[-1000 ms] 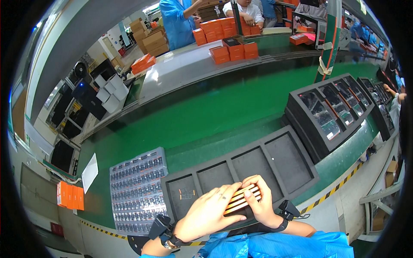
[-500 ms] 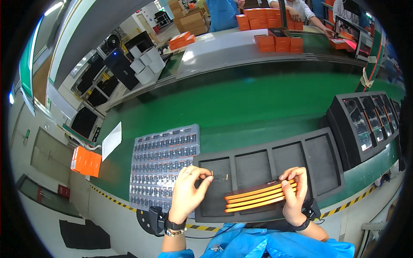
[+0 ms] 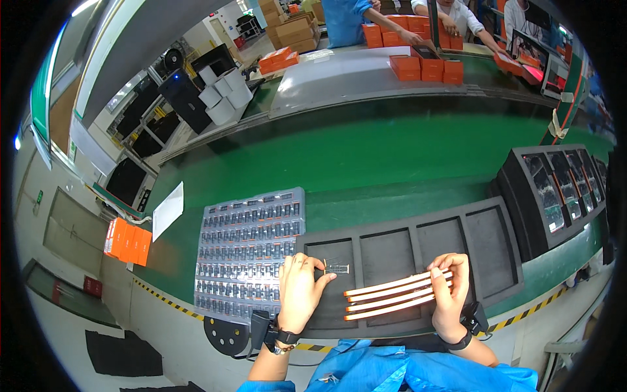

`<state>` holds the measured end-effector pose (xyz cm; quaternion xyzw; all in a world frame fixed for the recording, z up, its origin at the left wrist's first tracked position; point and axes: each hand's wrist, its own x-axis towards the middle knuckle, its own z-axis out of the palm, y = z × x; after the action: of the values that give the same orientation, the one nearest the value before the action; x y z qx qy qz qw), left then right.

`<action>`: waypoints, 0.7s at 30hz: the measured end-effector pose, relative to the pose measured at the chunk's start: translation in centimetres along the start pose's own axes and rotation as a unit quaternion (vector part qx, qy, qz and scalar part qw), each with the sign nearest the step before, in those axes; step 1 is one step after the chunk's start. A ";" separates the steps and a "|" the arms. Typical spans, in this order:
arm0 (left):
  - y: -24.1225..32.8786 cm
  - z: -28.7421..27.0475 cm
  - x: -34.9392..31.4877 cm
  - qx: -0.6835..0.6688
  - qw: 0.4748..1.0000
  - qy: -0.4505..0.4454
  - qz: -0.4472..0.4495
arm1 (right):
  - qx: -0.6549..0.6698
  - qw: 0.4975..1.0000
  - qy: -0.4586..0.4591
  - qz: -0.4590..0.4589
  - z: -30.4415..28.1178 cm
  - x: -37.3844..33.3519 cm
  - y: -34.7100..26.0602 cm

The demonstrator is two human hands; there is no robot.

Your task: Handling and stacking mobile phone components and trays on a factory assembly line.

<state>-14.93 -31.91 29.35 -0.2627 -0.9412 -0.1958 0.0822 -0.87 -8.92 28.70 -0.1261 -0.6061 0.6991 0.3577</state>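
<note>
Four orange strips (image 3: pixel 390 297) fanned over black foam tray (image 3: pixel 496 242).
Right hand (image 3: pixel 449 294) grips strip ends; left hand (image 3: pixel 299 291) pinches small clear part (image 3: pixel 336 268) above leftmost compartment, beside clear blister tray (image 3: pixel 248 255).
</note>
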 end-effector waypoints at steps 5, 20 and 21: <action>-0.1 -0.6 -0.8 -0.038 0.999 -0.005 0.001 | 0.001 1.000 -0.004 -0.001 -0.1 -0.6 -0.1; 5.6 -5.7 0.6 -0.154 0.950 0.168 0.213 | 0.007 1.000 -0.011 -0.016 -0.4 -0.7 0.2; 6.2 -6.0 0.8 -0.174 0.947 0.146 0.225 | 0.007 1.000 -0.012 -0.021 -0.5 -0.7 0.3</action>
<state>-12.01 -29.18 37.06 -0.4463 -0.7865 -0.3694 0.2137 -0.16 -9.06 28.14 -0.1028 -0.6075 0.6975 0.3658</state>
